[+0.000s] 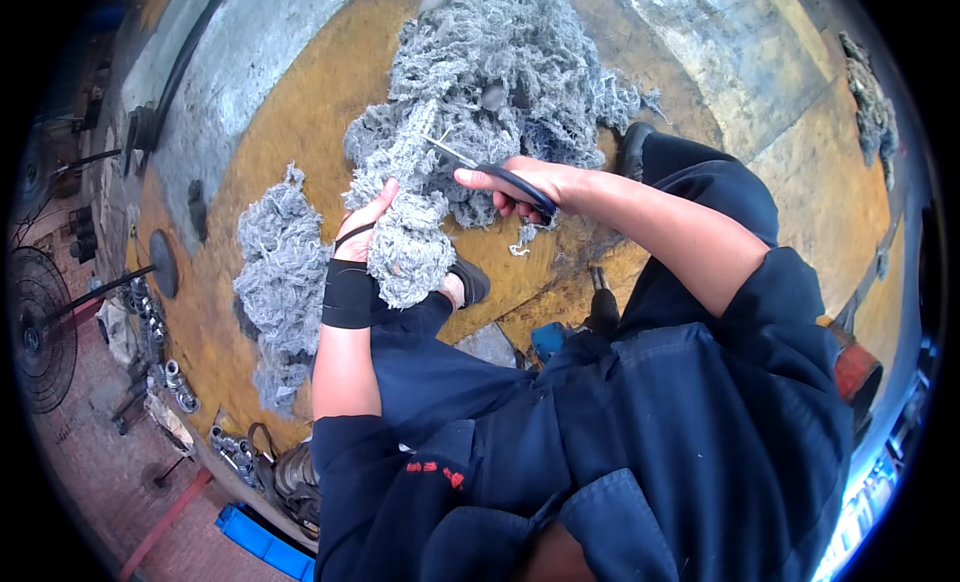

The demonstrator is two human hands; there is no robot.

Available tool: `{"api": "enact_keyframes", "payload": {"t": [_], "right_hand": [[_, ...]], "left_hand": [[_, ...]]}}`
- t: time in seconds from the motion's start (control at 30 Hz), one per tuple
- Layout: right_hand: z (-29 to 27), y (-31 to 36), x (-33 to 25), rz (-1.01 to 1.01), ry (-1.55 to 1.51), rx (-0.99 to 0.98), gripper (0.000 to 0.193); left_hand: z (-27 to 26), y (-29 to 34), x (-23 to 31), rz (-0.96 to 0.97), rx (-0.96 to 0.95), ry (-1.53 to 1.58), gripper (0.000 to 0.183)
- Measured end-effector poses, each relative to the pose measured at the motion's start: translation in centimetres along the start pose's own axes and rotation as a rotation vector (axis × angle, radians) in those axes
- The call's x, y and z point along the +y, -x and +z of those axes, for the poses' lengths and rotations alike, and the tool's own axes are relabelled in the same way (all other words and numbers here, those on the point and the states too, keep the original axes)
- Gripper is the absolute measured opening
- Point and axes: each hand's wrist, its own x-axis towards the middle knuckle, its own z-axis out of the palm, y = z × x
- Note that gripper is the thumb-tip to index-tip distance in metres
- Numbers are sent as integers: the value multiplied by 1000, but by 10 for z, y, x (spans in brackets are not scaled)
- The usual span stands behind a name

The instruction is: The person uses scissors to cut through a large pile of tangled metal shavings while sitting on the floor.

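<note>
1. The left hand (365,225) has hold of a grey fibre bundle (412,247). Its thumb lies along the near edge, while the other fingers are hidden behind the fibres, so I cannot tell exactly how far they are closed. This grip seems to serve for steadying the loose material.

2. The fibre bundle is in front of the person, between the knees. Its lower end hangs beside the left wrist, and its upper part reaches to the large grey heap (500,52); whether the two are joined, I cannot tell.

3. The right hand (518,182) has its fingers curled around the dark handles of the scissors (484,168). Held so, the blades point away from the body and toward the bundle, above the left hand, which probably keeps the left thumb out of their line.

4. The large heap lies on the yellow floor (565,267) beyond both hands, probably to be within easy reach.

5. A smaller heap (280,242) lies apart, left of the left wrist; this perhaps keeps it separate from the large one.

6. A black wrist band (347,294) covers the left wrist, maybe for support.
</note>
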Motion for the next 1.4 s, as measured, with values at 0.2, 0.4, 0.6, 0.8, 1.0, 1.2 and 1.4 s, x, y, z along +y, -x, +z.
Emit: {"api": "enact_keyframes", "payload": {"t": [0.2,0.4,0.6,0.8,1.0,1.2,1.4], "right_hand": [[6,1,9,1,91,-147,82],[13,-12,6,-2,57,-177,80],[12,-11,-4,13,-12,-172,75],[11,-8,-3,-62,90,-151,76],[15,-7,-6,-75,244,-61,79],[12,-6,-4,-92,188,-84,78],[11,-10,-4,-110,216,-46,79]], "left_hand": [[19,4,2,132,-266,185,75],[10,-1,-8,243,-164,-27,50],[22,17,-7,145,-42,-135,30],[36,22,-15,317,-78,-451,16],[22,7,-24,420,28,-739,21],[24,3,-28,507,-43,-656,20],[20,0,-26,398,-54,-896,15]]}}
